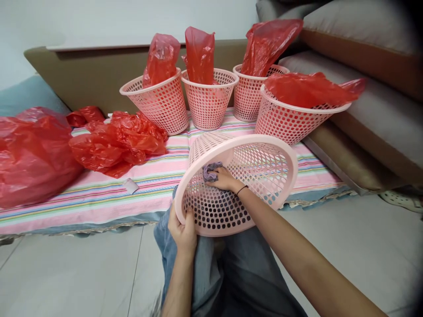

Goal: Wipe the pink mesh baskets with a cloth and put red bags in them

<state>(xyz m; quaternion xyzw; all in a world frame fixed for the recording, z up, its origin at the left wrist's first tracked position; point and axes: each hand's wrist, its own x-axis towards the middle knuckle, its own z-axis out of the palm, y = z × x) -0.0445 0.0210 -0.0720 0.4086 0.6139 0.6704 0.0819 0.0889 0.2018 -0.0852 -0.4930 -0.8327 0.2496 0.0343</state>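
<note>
A pink perforated plastic basket point(291, 165) lies tilted on my lap, its wide mouth facing me. My left hand point(183, 229) grips its rim at the lower left, thumb on the inside and fingers around the outside. Deep in the basket, my right hand point(222, 178) presses a crumpled purple-grey cloth point(211, 171) against the left inner wall. The fingertips are partly hidden by the cloth. A dark thin band circles my right wrist.
Several pink baskets point(211, 108) with red plastic bags stand behind on a striped cloth point(158, 185). Loose red bags point(119, 141) and a small white scrap point(131, 186) lie at left. Large grey cushions point(360, 92) are stacked at right, a clog-like shoe point(401, 200) below them.
</note>
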